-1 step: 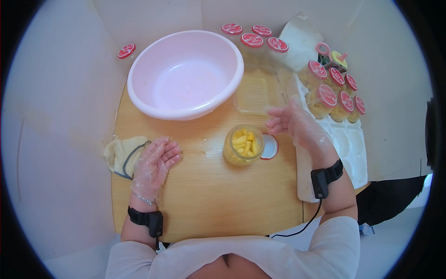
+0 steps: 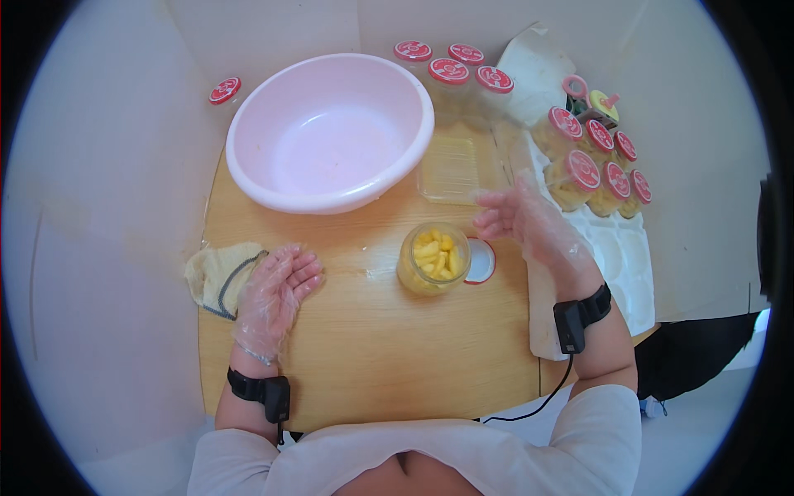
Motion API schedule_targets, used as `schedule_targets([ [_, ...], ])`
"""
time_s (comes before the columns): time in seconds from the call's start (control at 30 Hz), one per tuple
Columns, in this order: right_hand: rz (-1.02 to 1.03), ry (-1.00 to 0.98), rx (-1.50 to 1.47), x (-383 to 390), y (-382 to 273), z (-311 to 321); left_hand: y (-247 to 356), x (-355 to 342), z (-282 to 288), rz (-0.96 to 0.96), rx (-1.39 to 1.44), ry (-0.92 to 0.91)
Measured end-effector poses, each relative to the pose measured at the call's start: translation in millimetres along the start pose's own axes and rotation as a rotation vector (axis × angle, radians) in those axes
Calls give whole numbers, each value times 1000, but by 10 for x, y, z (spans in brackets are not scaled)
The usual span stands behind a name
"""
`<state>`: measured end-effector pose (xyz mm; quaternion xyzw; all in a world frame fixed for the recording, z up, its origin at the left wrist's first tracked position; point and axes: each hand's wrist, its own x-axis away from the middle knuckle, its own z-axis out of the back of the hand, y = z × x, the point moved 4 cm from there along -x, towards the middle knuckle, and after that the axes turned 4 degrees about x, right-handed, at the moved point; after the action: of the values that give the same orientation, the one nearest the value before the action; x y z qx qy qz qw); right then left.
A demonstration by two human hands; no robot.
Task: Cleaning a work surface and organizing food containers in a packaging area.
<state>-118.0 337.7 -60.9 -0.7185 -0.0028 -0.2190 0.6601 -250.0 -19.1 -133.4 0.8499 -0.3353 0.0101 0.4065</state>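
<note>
An uncapped glass jar (image 2: 432, 269) full of yellow cut pieces stands mid-table, with an upturned lid (image 2: 480, 261) beside it on the right. My left hand (image 2: 273, 298), in a clear plastic glove, rests palm-up on the left, fingers loosely curled but open, beside a cream cloth (image 2: 213, 279) with a dark stripe. My gloved right hand (image 2: 529, 231) is open, its fingers above and right of the jar, near the white molded foam tray (image 2: 622, 264). Neither hand holds anything.
A large pink basin (image 2: 331, 153) sits at the back left. Behind are red-lidded jars (image 2: 449, 72) and a shallow clear container (image 2: 451, 169). Several filled jars (image 2: 571, 182) stand at the right, near pink-handled utensils (image 2: 575, 89). Pale walls surround the wooden table (image 2: 372, 355).
</note>
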Motion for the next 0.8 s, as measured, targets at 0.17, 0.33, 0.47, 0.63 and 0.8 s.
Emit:
schedule_targets([
  [0.17,-5,21,106,3,15,-11,9,10,-7,-9,-11,16],
  [0.33,14,-10,162,20,35,14,10,5,-36,0,7,20],
  [0.47,8,-35,170,29,31,-6,18,13,-38,-1,6,20],
  [0.63,-17,-27,200,58,-14,-34,9,9,-18,-3,13,-1],
  [0.8,-4,-36,189,61,-10,-18,17,15,-58,1,19,-7],
])
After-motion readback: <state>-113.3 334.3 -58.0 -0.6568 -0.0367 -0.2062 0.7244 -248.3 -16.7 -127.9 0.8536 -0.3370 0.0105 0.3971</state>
